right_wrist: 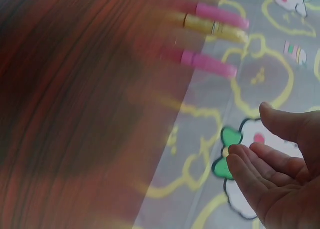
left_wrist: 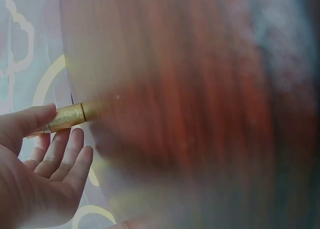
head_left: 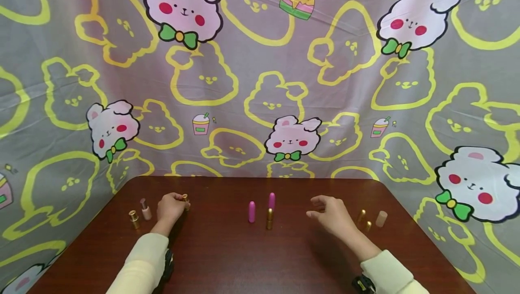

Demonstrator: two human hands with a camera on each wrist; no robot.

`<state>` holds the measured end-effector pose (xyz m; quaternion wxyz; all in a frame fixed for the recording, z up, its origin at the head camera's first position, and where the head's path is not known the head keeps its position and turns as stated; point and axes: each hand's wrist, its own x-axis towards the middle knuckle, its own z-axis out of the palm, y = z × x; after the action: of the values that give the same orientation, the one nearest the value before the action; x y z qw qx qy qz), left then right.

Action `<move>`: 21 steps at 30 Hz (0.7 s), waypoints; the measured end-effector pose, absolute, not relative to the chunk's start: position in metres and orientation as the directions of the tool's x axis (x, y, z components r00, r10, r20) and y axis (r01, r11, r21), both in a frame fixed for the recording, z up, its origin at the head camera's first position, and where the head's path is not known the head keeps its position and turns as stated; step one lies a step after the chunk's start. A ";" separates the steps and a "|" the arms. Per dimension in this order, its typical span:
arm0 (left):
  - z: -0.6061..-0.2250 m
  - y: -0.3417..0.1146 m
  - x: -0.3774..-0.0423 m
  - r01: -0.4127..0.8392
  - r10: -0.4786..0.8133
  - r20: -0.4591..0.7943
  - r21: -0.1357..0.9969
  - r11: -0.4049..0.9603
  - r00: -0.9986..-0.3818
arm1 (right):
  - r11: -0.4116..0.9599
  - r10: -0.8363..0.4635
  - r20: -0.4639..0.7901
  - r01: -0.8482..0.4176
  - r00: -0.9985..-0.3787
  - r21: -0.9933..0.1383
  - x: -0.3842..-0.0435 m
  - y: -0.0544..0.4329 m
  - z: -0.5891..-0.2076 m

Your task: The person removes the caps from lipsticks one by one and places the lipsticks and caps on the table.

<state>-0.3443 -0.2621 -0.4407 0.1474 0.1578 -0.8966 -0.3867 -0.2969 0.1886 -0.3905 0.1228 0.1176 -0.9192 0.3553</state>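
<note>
On the left side of the table, my left hand [head_left: 171, 210] pinches an upright gold lipstick tube [head_left: 185, 198] near its top. The left wrist view shows the thumb and index finger on that gold tube [left_wrist: 70, 117], the other fingers loosely spread. My right hand [head_left: 334, 216] hovers over the right of the table, holding nothing, its fingers relaxed and thumb apart. Between the hands stand two pink tubes [head_left: 252, 212] and a gold tube [head_left: 270, 220]. They also appear past the right hand [right_wrist: 275, 174] in the right wrist view, the gold tube [right_wrist: 215, 29] between the pink ones.
Left of my left hand stand another gold tube [head_left: 134, 220] and a small pinkish bottle-shaped tube [head_left: 146, 210]. Beyond my right wrist are two small gold pieces [head_left: 362, 215] and a beige cylinder [head_left: 381, 218]. A patterned curtain [head_left: 243, 118] hangs behind the brown table [head_left: 227, 262].
</note>
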 end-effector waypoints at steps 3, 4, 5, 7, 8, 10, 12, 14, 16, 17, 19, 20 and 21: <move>-0.440 -0.263 -0.344 -0.169 -0.387 0.140 0.730 0.663 -0.912 | 0.710 -0.156 0.308 -0.323 -0.939 -0.626 -0.298 0.173 -0.391; -0.440 -0.263 -0.345 -0.168 -0.382 0.139 0.727 0.666 -0.914 | 0.708 -0.169 0.310 -0.334 -0.936 -0.622 -0.298 0.168 -0.392; -0.440 -0.263 -0.345 -0.170 -0.381 0.137 0.724 0.668 -0.914 | 0.707 -0.181 0.307 -0.340 -0.935 -0.620 -0.299 0.164 -0.393; -0.440 -0.264 -0.345 -0.171 -0.381 0.139 0.719 0.673 -0.914 | 0.702 -0.214 0.303 -0.362 -0.929 -0.613 -0.300 0.156 -0.394; -0.441 -0.264 -0.345 -0.173 -0.383 0.141 0.717 0.675 -0.913 | 0.696 -0.233 0.300 -0.374 -0.925 -0.612 -0.300 0.152 -0.395; -0.441 -0.264 -0.345 -0.173 -0.385 0.146 0.714 0.678 -0.911 | 0.691 -0.263 0.293 -0.391 -0.919 -0.608 -0.302 0.145 -0.396; -0.442 -0.263 -0.345 -0.164 -0.381 0.156 0.712 0.683 -0.911 | 0.682 -0.285 0.280 -0.400 -0.917 -0.612 -0.304 0.139 -0.397; -0.442 -0.263 -0.345 -0.155 -0.376 0.163 0.713 0.684 -0.912 | 0.673 -0.303 0.267 -0.404 -0.915 -0.620 -0.305 0.134 -0.398; -0.441 -0.263 -0.345 -0.146 -0.368 0.167 0.714 0.685 -0.914 | 0.666 -0.322 0.258 -0.412 -0.911 -0.622 -0.307 0.129 -0.399; -0.441 -0.263 -0.344 -0.144 -0.367 0.167 0.714 0.685 -0.915 | 0.663 -0.329 0.251 -0.412 -0.910 -0.625 -0.308 0.127 -0.400; -0.440 -0.263 -0.344 -0.144 -0.367 0.167 0.714 0.685 -0.915 | 0.656 -0.344 0.241 -0.416 -0.907 -0.630 -0.311 0.122 -0.402; -0.440 -0.263 -0.344 -0.144 -0.366 0.168 0.714 0.686 -0.915 | 0.652 -0.350 0.236 -0.417 -0.906 -0.633 -0.312 0.119 -0.403; -0.440 -0.263 -0.343 -0.143 -0.365 0.168 0.714 0.686 -0.916 | 0.649 -0.356 0.235 -0.420 -0.905 -0.634 -0.314 0.117 -0.405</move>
<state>-0.3434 -0.2632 -0.4399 0.1498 0.1400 -0.9058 -0.3708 -0.3138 0.1169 -0.4048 0.0446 0.2138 -0.9069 0.3603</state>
